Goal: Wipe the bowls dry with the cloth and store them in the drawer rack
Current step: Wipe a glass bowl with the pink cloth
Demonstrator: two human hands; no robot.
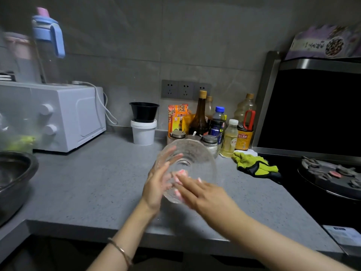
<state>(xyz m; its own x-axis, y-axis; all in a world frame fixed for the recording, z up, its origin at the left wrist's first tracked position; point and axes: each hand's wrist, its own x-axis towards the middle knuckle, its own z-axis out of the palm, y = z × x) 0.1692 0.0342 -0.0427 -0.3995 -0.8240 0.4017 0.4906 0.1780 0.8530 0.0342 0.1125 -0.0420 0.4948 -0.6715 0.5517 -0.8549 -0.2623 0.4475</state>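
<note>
A clear textured glass bowl (192,159) is tilted on its side above the grey counter (93,184), its opening turned toward me. My left hand (159,182) lies against the bowl's left rim with straight fingers. My right hand (197,192) reaches into the bowl's lower part, fingers extended and touching the glass. No cloth shows in either hand. A yellow-green and black cloth or glove (254,166) lies on the counter to the right of the bowl. No drawer rack is in view.
A white microwave (64,116) stands at the back left, a dark metal basin (13,178) at the left edge. A white tub with a black bowl (144,122) and several sauce bottles (216,124) line the wall. A black stove (330,175) fills the right.
</note>
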